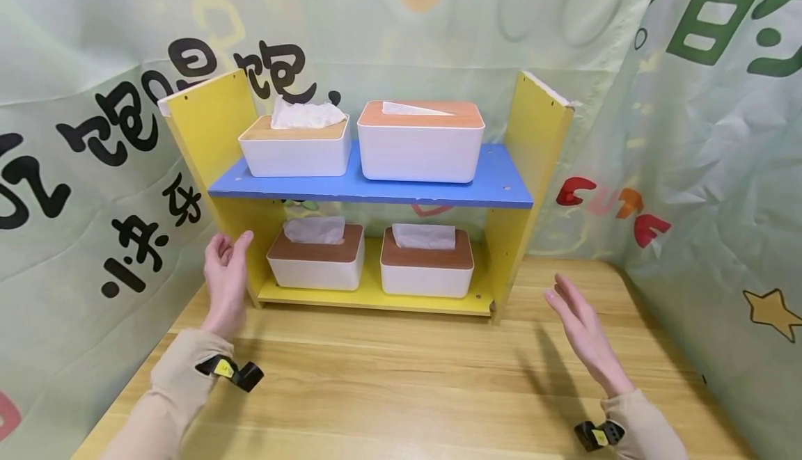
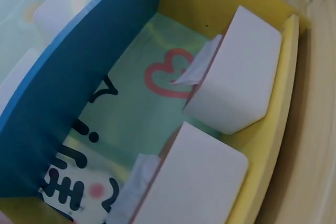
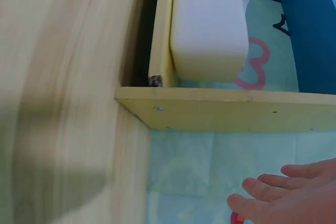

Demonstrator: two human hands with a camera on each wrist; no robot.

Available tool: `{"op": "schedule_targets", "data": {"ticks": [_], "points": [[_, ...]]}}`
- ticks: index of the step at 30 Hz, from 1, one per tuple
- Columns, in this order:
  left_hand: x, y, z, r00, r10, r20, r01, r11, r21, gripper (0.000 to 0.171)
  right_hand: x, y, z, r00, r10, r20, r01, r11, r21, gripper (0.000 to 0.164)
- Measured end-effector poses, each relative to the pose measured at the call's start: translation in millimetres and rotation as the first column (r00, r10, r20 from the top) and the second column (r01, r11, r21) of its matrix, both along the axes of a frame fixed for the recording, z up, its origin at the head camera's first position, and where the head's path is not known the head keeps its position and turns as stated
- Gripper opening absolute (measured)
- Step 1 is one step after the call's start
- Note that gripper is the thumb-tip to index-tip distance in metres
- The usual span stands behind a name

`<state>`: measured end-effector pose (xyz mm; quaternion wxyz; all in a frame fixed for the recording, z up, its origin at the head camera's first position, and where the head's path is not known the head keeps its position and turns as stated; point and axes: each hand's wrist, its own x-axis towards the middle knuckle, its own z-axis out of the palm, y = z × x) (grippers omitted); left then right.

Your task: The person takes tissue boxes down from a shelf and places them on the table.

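A small yellow and blue shelf (image 1: 370, 192) stands on the table with tissue boxes on both levels. On the blue board are a white tissue box with a light wood lid (image 1: 297, 154) and a larger one with an orange-brown lid (image 1: 420, 147). Below sit two white tissue boxes with brown lids, the left one (image 1: 316, 272) and the right one (image 1: 427, 279). My left hand (image 1: 227, 279) is beside the shelf's left side panel, fingers loosely bent and holding nothing; I cannot tell whether it touches. Apart from the right panel, my right hand (image 1: 585, 331) hovers with fingers extended.
The wooden table (image 1: 401, 383) stretches in front of the shelf. A printed fabric sheet (image 1: 689, 168) with lettering hangs behind and at both sides. Tall yellow side panels (image 1: 541, 126) rise above the blue board at either end.
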<state>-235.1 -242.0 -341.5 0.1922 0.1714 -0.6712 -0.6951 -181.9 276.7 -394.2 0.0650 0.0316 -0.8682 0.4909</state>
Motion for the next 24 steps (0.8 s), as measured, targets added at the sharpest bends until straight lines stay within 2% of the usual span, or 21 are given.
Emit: {"op": "schedule_targets", "data": {"ticks": [7, 14, 19, 24], "points": [[-5.2, 1, 20.4, 0.999, 0.045, -0.006, -0.045, 0.999, -0.009, 0.082, -3.9, -8, 10.6, 0.992, 0.013, -0.122, -0.014, 1.000, -0.006, 0.066], [-4.2, -1, 38.9, 0.994, 0.106, -0.019, -0.106, 0.994, 0.020, 0.078, -4.7, -15, 21.8, 0.988, 0.035, -0.151, -0.039, 0.999, -0.023, 0.065], [-4.6, -7, 48.0, 0.996, 0.084, -0.010, -0.084, 0.996, 0.011, 0.081, -9.2, -23, 32.1, 0.984, 0.065, -0.166, -0.067, 0.998, -0.003, 0.066], [-10.0, -13, 57.4, 0.998, 0.054, -0.026, -0.053, 0.999, 0.011, 0.081, -13.9, -31, 43.0, 0.981, 0.083, -0.174, -0.082, 0.997, 0.014, 0.066]]}}
